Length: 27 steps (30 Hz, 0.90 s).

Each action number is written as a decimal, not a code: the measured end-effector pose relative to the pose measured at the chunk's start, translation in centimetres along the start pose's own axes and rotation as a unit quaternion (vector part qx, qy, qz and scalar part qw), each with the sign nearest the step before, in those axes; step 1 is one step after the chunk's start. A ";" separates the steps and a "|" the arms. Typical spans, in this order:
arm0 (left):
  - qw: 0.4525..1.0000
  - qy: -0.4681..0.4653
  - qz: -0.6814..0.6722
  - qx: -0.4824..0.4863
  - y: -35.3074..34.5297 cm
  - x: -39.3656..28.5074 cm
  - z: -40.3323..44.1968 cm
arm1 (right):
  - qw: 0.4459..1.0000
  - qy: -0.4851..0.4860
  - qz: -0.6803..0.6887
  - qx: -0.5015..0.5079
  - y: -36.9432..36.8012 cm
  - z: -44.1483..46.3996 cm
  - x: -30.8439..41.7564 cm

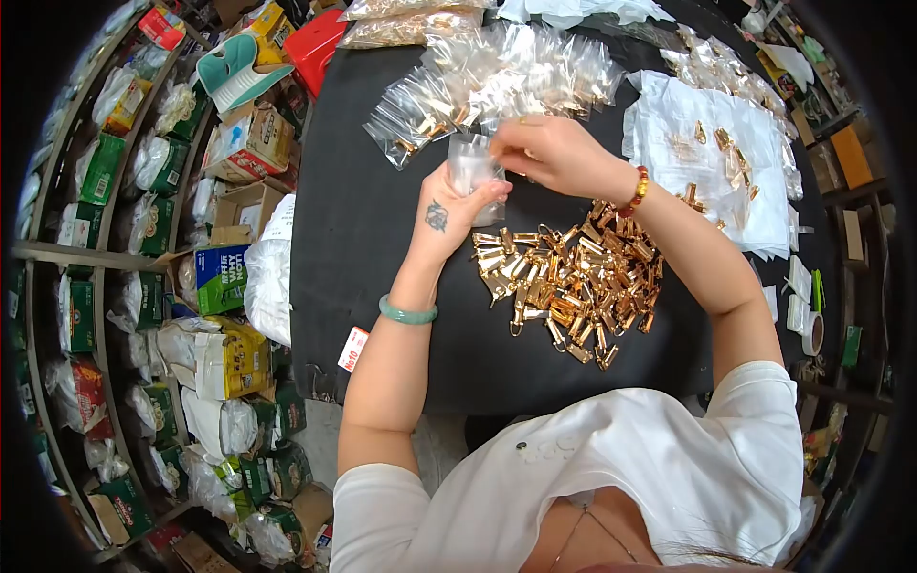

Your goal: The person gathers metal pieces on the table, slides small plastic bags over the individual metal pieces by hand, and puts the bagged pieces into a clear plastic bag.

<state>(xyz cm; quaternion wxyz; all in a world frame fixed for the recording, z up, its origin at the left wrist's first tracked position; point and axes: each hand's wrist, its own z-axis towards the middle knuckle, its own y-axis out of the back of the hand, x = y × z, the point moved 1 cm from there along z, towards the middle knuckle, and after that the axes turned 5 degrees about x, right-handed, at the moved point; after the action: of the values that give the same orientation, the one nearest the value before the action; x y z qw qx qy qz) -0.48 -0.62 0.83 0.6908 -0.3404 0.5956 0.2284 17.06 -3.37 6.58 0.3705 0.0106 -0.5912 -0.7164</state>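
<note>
My left hand (pixel 447 212) grips a small clear plastic bag (pixel 470 164), perhaps several stacked together, with the thumb across its front. Beside the bag's upper right edge is my right hand (pixel 554 155), fingers curled together; whatever they pinch, if anything, is too small to make out. Just below both hands lies a loose pile of gold-coloured metal clips (pixel 583 282), some with small rings. Beyond the hands, a heap of clear bags (pixel 535 72) with gold pieces inside spreads over the black-covered table (pixel 382 239).
White plastic sheets (pixel 669 124) with several gold pieces lie at the right, near a tape roll (pixel 812 334). Larger filled bags (pixel 411 29) stand at the far edge. Shelves of packed boxes (pixel 100 172) line the left, and a red stool (pixel 315 53) stands by the table.
</note>
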 end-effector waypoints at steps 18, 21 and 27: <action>0.999 -0.020 0.020 -0.020 -0.4 -0.4 -0.1 | 0.985 -0.129 0.093 0.066 3.8 -4.8 1.2; 0.998 -0.024 0.046 -0.020 -0.6 -0.5 -0.2 | 0.986 -0.106 0.127 -0.012 4.7 -3.6 1.7; 0.997 -0.041 0.056 -0.018 -0.7 -0.3 -0.2 | 0.983 -0.029 0.162 -0.085 4.6 -1.6 2.7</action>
<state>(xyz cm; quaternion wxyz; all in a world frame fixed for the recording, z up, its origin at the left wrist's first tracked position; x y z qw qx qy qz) -0.16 -1.19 1.24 0.6944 -0.3094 0.5807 0.2912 18.20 -6.28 11.15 0.4638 -0.1375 -0.5328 -0.6943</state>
